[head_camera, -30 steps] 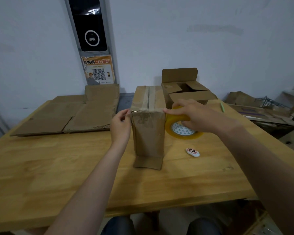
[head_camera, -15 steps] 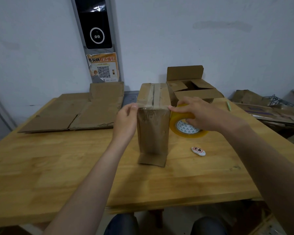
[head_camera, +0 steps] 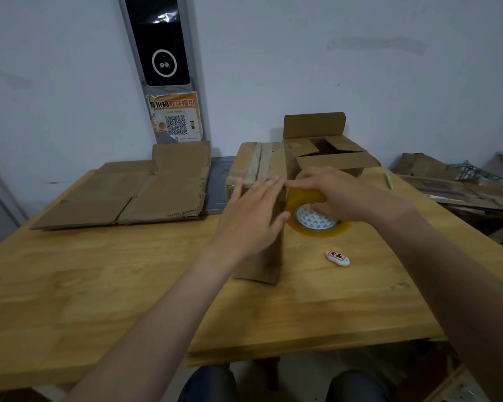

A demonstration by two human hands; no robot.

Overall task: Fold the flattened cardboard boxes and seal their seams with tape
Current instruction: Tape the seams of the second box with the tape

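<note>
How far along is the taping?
Done: the upright box has tape along its top seam. In hand: the left hand presses flat on its front while the right hand grips the tape roll. Left: flattened cardboard lies unfolded; the rear box stands open.

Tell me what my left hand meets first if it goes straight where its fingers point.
Probably the tape roll gripped by the right hand, just past the cardboard box's right edge; the left hand's fingertips are nearly there, though depth is unclear.

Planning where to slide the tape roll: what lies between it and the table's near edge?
Head view: below the tape roll, only a small white oval object with red lettering; otherwise bare wood.
</note>
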